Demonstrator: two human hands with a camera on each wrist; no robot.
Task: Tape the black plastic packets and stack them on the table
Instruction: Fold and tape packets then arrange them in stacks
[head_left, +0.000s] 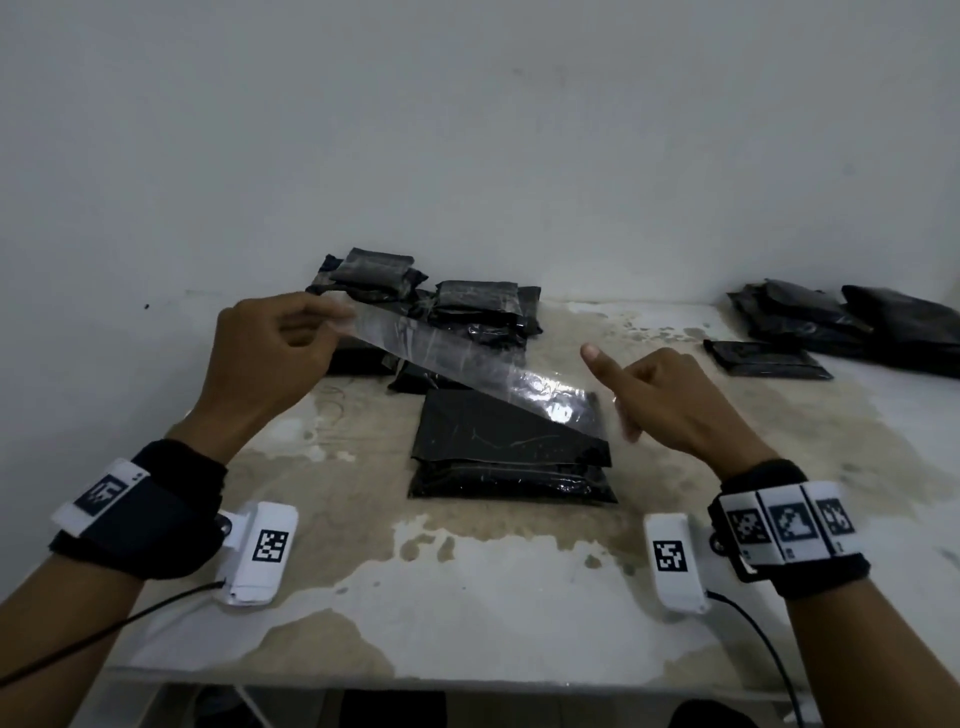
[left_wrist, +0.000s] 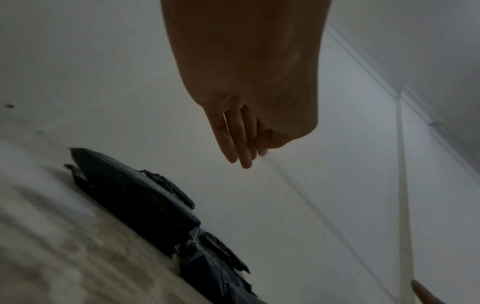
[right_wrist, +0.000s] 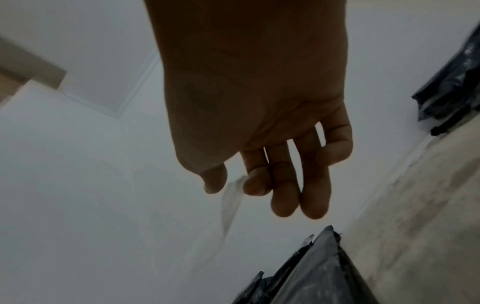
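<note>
A long strip of clear tape (head_left: 467, 364) is stretched in the air above a flat black packet (head_left: 498, 452) at the middle of the table. My left hand (head_left: 332, 317) pinches the strip's raised far-left end. My right hand (head_left: 615, 410) holds the lower right end over the packet's right edge, with the thumb raised. In the right wrist view the tape (right_wrist: 231, 203) hangs between thumb and index finger of the right hand (right_wrist: 235, 185), above the packet (right_wrist: 314, 273). The left wrist view shows my left hand (left_wrist: 246, 152) with fingers together over the stacked packets (left_wrist: 135, 197).
Taped black packets are stacked (head_left: 467, 306) at the back of the table against the white wall. A loose pile of black packets (head_left: 831, 327) lies at the back right. The worn table top (head_left: 467, 571) runs to its front edge near me.
</note>
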